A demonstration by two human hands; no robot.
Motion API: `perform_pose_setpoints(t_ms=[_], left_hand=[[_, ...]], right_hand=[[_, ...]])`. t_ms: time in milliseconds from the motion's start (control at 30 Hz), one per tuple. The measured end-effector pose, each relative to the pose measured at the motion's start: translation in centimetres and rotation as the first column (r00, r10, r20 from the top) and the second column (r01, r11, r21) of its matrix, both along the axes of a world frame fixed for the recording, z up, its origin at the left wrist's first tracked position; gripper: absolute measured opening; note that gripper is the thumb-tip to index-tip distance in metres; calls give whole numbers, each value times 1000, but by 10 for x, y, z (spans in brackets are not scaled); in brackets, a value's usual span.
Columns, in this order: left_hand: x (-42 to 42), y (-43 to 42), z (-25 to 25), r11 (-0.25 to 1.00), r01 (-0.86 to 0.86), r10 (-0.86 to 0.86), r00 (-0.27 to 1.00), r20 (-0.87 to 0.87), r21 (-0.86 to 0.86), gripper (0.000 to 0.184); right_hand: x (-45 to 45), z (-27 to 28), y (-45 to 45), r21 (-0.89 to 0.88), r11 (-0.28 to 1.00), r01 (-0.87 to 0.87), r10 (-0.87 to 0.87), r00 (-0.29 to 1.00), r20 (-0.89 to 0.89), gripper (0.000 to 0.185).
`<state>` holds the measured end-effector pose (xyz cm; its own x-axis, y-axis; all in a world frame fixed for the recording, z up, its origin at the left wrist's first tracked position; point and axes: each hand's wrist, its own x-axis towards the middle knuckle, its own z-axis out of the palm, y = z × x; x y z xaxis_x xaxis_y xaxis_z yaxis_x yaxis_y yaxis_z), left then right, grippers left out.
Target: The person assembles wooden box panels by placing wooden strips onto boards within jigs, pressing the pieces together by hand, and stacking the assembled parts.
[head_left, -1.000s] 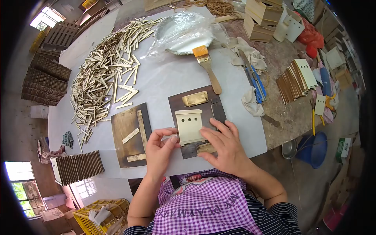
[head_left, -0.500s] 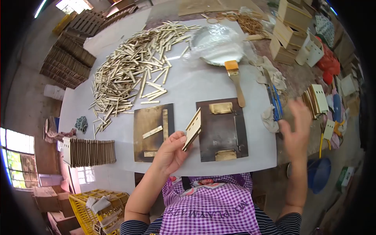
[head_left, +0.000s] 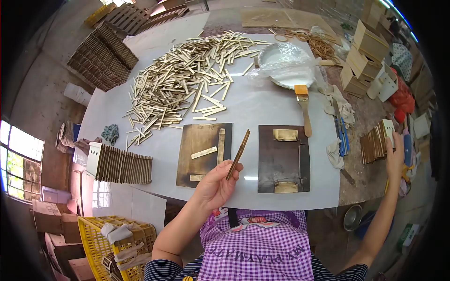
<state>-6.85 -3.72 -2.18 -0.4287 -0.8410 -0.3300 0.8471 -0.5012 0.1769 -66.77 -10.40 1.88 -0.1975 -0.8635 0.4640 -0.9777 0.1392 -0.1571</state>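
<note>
Between the thumb and fingers of my left hand is a thin wooden panel, seen almost edge-on above the table. My right hand is at the far right, its fingers closed on the front wooden panel of a row of upright panels. Below my left hand's panel lie two dark boards: the left board carries loose wooden strips, and the right board has pale blocks at its top and bottom and a thin raised edge.
A big heap of wooden strips covers the back left. Behind the right board are a plastic-covered basin and a brush. Another panel row stands at the left table edge. Blue-handled tools and cloths lie right.
My right hand has moved right and down, from mid-air to the panel row. My left hand has turned its panel from showing its holed face to nearly edge-on. The view has shifted.
</note>
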Motion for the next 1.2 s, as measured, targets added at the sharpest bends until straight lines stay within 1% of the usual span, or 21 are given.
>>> perform_pose_setpoints(t_ms=[33, 67, 167, 200, 233, 267, 300, 333, 433, 467, 567, 600, 700, 733, 867, 933, 967, 1033, 1067, 1133, 1200], left_hand=[[3, 2, 0, 1000, -6, 6, 1000, 5, -1, 12], [5, 5, 3, 1000, -16, 16, 1000, 7, -6, 12], [10, 11, 16, 985, -79, 110, 972, 210, -153, 8], [14, 13, 16, 983, -89, 123, 970, 210, -164, 8], [18, 16, 16, 952, -121, 233, 883, 408, -282, 10], [22, 19, 15, 908, -126, 353, 742, 570, -399, 13], [26, 22, 15, 856, -103, 471, 557, 684, -507, 16], [28, 24, 17, 848, -114, 488, 548, 679, -517, 16], [33, 32, 26, 763, -106, 629, 352, 693, -638, 27], [36, 34, 26, 757, -112, 637, 346, 689, -644, 27], [46, 37, 21, 702, 42, 685, 231, 690, -711, 28], [47, 38, 21, 700, 36, 690, 227, 688, -714, 28], [51, 39, 24, 676, 73, 716, 167, 677, -733, 21], [52, 39, 26, 674, 70, 720, 163, 675, -736, 21], [57, 39, 32, 639, 141, 752, 92, 653, -756, 26], [61, 41, 35, 636, 127, 757, 92, 647, -761, 26], [64, 42, 38, 634, 118, 759, 90, 645, -764, 26], [72, 44, 46, 624, 126, 771, 57, 634, -771, 26], [76, 47, 52, 617, 137, 779, 31, 626, -775, 27], [89, 52, 68, 610, 136, 790, -19, 613, -781, 27], [108, 59, 90, 591, 152, 806, -71, 588, -792, 27]], right_hand=[[-3, -3, -2, -6, 999, -37, 38, 991, 128, 43], [-6, -4, -3, -12, 999, -47, 48, 990, 130, 43], [-12, -5, -7, 2, 999, -54, 53, 987, 149, 42], [-13, -5, -9, -8, 998, -65, 66, 986, 150, 42], [-14, -5, -10, -41, 997, -63, 69, 980, 186, 41], [-15, -5, -11, -73, 996, -60, 75, 972, 222, 41], [-15, -5, -12, -105, 993, -57, 83, 962, 258, 41], [-17, -5, -13, -117, 991, -72, 101, 960, 260, 41], [-22, -5, -11, -98, 994, -41, 40, 999, -13, 41], [-22, -5, -10, -107, 993, -50, 49, 999, -12, 41], [-21, -3, -10, -74, 997, -9, 27, 968, 248, 40], [-16, 0, -10, -78, 997, -17, 36, 969, 246, 40], [13, 9, -4, -220, 973, -70, 78, 996, 30, 39], [27, 12, -2, -224, 972, -74, 83, 996, 30, 39], [110, 21, 15, -197, 966, -165, 169, 986, 0, 39], [153, 17, 21, -153, 954, -259, 274, 958, 87, 43], [170, 13, 23, -158, 951, -266, 282, 955, 88, 43], [201, 1, 27, -53, 894, -444, 447, 883, 145, 48], [217, -2, 29, -60, 887, -457, 461, 875, 147, 48], [246, -8, 34, -35, 817, -575, 574, 808, 133, 51], [263, -14, 33, -42, 777, -628, 627, 768, 133, 52]])
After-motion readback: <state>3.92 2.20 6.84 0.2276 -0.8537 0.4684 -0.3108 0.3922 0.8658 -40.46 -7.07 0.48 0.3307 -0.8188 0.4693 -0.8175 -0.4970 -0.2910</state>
